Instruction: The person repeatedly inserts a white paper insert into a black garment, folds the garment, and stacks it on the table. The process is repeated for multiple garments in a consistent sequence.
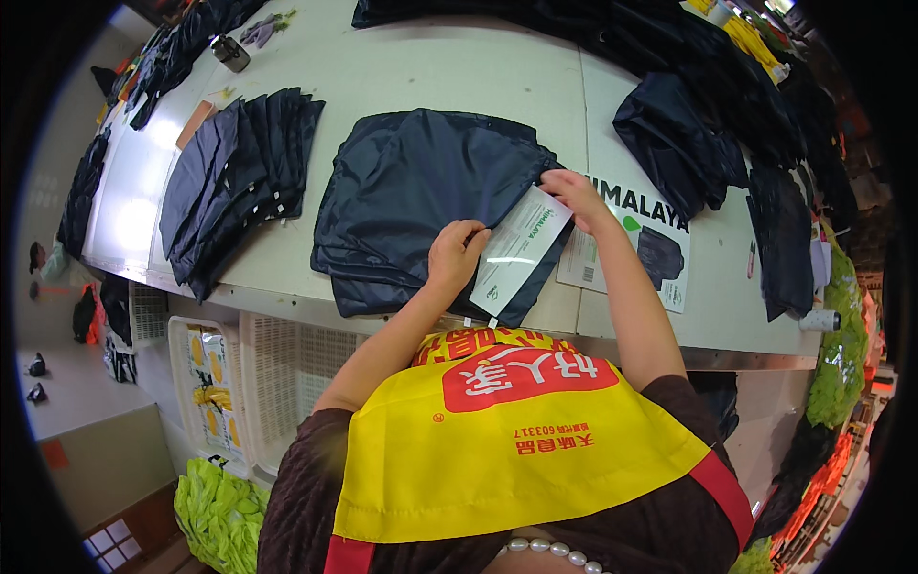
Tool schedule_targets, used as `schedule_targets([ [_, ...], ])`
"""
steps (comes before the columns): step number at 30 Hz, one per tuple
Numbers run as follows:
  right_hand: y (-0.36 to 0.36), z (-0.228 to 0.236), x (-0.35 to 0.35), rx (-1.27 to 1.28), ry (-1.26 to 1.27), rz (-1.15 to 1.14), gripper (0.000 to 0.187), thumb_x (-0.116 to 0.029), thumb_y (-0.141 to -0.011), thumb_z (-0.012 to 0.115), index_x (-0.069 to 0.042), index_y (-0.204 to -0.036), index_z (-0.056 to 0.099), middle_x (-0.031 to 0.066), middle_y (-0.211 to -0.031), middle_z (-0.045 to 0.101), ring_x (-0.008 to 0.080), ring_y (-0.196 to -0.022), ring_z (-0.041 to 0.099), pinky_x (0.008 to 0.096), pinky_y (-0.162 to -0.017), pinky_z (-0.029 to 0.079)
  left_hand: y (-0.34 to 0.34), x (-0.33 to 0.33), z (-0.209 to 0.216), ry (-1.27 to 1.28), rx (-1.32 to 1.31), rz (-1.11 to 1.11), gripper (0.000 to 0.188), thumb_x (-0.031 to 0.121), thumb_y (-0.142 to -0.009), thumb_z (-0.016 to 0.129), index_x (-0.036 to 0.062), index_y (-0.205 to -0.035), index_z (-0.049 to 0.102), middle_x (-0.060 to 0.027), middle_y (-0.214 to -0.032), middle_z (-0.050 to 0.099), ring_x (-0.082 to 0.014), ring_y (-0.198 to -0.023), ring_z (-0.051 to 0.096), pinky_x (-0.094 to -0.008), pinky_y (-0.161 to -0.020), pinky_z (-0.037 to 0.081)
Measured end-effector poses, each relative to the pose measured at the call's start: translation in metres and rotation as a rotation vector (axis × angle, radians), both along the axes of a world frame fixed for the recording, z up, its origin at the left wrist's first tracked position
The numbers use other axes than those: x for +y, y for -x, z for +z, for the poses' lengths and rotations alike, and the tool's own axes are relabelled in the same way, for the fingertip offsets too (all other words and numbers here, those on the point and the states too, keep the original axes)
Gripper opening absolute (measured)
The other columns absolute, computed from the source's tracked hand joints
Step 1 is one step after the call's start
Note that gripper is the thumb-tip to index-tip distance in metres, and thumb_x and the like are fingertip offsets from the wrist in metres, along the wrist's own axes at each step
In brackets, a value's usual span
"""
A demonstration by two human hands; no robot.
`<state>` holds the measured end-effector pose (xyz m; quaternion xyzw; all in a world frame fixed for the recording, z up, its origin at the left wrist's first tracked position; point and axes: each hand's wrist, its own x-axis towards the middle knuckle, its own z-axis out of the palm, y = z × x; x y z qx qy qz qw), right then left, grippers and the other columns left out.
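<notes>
A pile of folded navy fabric pieces (pixel 411 191) lies on the table in front of me. Across its right side rests a slanted white printed card (pixel 521 251). My left hand (pixel 457 256) is closed, its fingers pinching the navy fabric along the card's left edge. At the card's upper end, my right hand (pixel 576 199) has its fingers bent together on the fabric's corner, touching the card's edge. What lies under the fingertips is partly hidden. Small white tags stick out at the pile's near edge.
Fanned navy pieces (pixel 234 182) lie to the left and a crumpled dark heap (pixel 669 143) to the right. A printed sheet (pixel 660 273) is by my right forearm. A dark bottle (pixel 229 53) stands far left. White plastic crates (pixel 287 373) sit below the table's near edge.
</notes>
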<state>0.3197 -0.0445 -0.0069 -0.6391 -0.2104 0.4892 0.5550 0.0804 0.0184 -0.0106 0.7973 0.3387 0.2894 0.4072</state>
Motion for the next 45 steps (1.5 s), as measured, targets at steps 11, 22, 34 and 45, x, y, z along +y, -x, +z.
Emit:
schedule_targets([
  [11, 0.056, 0.008, -0.042, 0.036, 0.163, -0.003, 0.015, -0.013, -0.087, 0.054, -0.001, -0.095, 0.058, 0.0059, -0.076, 0.063, 0.0106, -0.06, 0.061, 0.0199, -0.05, 0.05, -0.001, -0.002, 0.01, 0.052, -0.037, -0.037, 0.014, 0.01, -0.078, 0.065, -0.0006, -0.087, 0.063, -0.0109, -0.078, 0.06, -0.0203, -0.068, 0.057, -0.0277, -0.063, 0.045],
  [22, 0.055, 0.013, -0.015, -0.473, 0.151, 0.548, 0.034, -0.018, -0.076, 0.052, -0.003, -0.106, 0.051, 0.0107, -0.091, 0.06, 0.023, -0.085, 0.06, 0.0337, -0.065, 0.05, -0.008, 0.022, 0.007, -0.118, 0.145, -0.416, 0.032, 0.013, -0.086, 0.053, 0.0123, -0.118, 0.055, -0.012, -0.119, 0.052, -0.0291, -0.107, 0.052, -0.0329, -0.088, 0.043],
  [34, 0.072, 0.117, -0.06, -1.389, 0.033, 0.578, 0.027, -0.013, -0.076, 0.061, -0.003, -0.101, 0.058, 0.0173, -0.112, 0.051, 0.0314, -0.099, 0.054, 0.0394, -0.08, 0.048, -0.019, 0.022, 0.007, -0.382, 0.451, -0.506, 0.055, 0.034, -0.07, 0.067, 0.0265, -0.123, 0.053, -0.0187, -0.133, 0.037, -0.0349, -0.105, 0.053, -0.0419, -0.082, 0.048],
  [45, 0.061, -0.014, -0.051, 0.007, 0.271, -0.12, 0.064, -0.048, -0.073, 0.07, -0.002, -0.113, 0.049, 0.0026, -0.071, 0.056, 0.0112, -0.057, 0.056, 0.0217, -0.045, 0.044, 0.043, 0.003, 0.023, 0.488, 0.072, -0.155, 0.033, 0.031, -0.091, 0.05, 0.0006, -0.089, 0.062, -0.0096, -0.079, 0.061, -0.0143, -0.063, 0.058, -0.0231, -0.053, 0.046],
])
